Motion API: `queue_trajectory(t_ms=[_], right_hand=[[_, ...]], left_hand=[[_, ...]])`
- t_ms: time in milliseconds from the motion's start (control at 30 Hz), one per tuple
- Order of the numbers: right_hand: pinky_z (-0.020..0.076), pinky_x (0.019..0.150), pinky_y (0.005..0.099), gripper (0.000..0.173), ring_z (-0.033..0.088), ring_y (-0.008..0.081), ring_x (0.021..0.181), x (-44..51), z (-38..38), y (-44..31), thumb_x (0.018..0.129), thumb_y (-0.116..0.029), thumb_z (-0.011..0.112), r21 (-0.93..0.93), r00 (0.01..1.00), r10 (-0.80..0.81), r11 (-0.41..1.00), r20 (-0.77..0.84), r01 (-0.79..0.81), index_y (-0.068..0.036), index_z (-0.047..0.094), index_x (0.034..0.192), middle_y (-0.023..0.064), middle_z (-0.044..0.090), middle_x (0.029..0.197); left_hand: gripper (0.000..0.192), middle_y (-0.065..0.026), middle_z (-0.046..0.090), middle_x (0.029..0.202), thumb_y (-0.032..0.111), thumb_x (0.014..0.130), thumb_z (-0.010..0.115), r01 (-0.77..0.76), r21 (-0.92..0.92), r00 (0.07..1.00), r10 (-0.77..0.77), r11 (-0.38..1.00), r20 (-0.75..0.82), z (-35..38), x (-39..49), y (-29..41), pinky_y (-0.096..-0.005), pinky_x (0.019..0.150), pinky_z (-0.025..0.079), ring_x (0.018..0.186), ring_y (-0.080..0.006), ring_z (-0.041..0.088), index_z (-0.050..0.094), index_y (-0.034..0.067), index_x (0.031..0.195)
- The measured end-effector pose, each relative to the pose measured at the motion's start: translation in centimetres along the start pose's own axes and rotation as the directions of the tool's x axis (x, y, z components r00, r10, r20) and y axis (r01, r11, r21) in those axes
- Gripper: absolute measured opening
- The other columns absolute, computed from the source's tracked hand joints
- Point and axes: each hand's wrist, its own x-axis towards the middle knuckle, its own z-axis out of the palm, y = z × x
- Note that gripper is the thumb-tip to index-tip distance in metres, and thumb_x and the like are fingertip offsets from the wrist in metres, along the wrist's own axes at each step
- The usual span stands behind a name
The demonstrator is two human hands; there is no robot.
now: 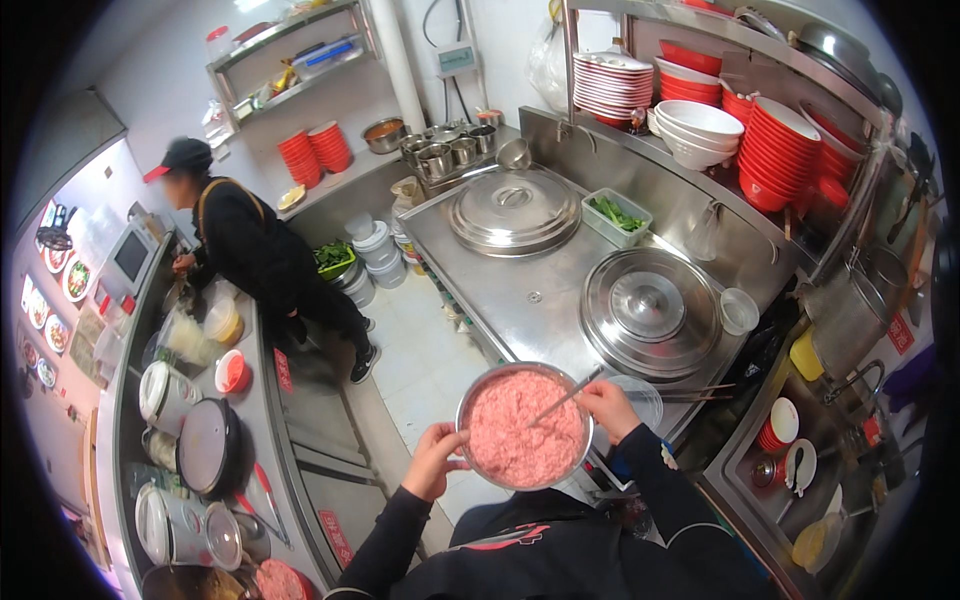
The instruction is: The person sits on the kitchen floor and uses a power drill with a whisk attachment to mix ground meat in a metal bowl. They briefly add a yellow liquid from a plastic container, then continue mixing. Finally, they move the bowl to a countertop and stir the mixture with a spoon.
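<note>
A round metal bowl (460, 397) full of pink minced meat (517, 442) is in front of my body. My left hand (437, 459) grips its left rim, thumb on the rim and fingers beneath. My right hand (609, 409), at the bowl's right rim, holds a thin metal utensil (568, 397) whose lower end is sunk in the meat; its kind cannot be told. Just beyond my right hand lies a clear plastic lid or container (637, 401), partly hidden. Two large round steel lids (515, 196) rest on the steel stove top (525, 300).
A co-worker (247, 232) in a black cap leans over the left counter (255, 420). The counter holds lidded containers, a round black appliance (206, 448) and red-handled tongs (268, 495). Red bowls (776, 154) stack on the right shelf; a steel sink (742, 472) lies at the lower right.
</note>
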Motion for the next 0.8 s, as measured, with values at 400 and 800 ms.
queue_trajectory(t_ms=[400,800], right_hand=[[0.0411,0.050,0.0255,0.033,0.053,0.0109,0.066,17.6,-0.4,-2.0,0.077,-0.019,0.066,0.021,0.924,0.145,0.989,-0.355,-0.147,0.003,0.055,0.098,0.0040,0.057,0.078],[0.0432,0.050,0.0272,0.044,0.056,0.0138,0.070,27.2,0.0,0.9,0.078,-0.028,0.066,0.133,0.771,0.312,0.948,-0.555,-0.288,0.004,0.054,0.105,0.0065,0.059,0.083]], left_hand=[[0.037,-0.0047,0.051,0.087,0.030,0.079,0.063,-0.008,0.228,0.951,-0.063,0.974,0.302,-0.3,27.2,9.4,-0.0329,0.063,0.049,0.076,-0.0136,0.052,0.048,0.003,0.098],[0.042,-0.0055,0.055,0.084,0.032,0.077,0.064,0.035,0.432,0.897,-0.219,0.901,0.384,2.1,45.2,11.8,-0.0316,0.059,0.048,0.072,-0.0144,0.054,0.050,0.000,0.100]])
